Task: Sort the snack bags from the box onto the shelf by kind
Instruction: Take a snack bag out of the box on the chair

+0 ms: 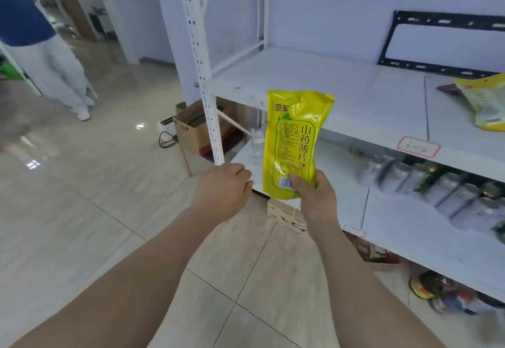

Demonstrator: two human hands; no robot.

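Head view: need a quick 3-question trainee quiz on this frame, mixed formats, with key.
1. True or false: the right hand grips the yellow snack bag by its bottom end, bag upright.
2. Multiple choice: where does the other yellow bag lie? A) on the floor B) on the upper white shelf board, far right C) among the cans on the lower board
3. Fill in: the left hand holds ____.

Key: 1 true; 2 B; 3 nothing (fingers curled, next to the held bag, near the white shelf post).
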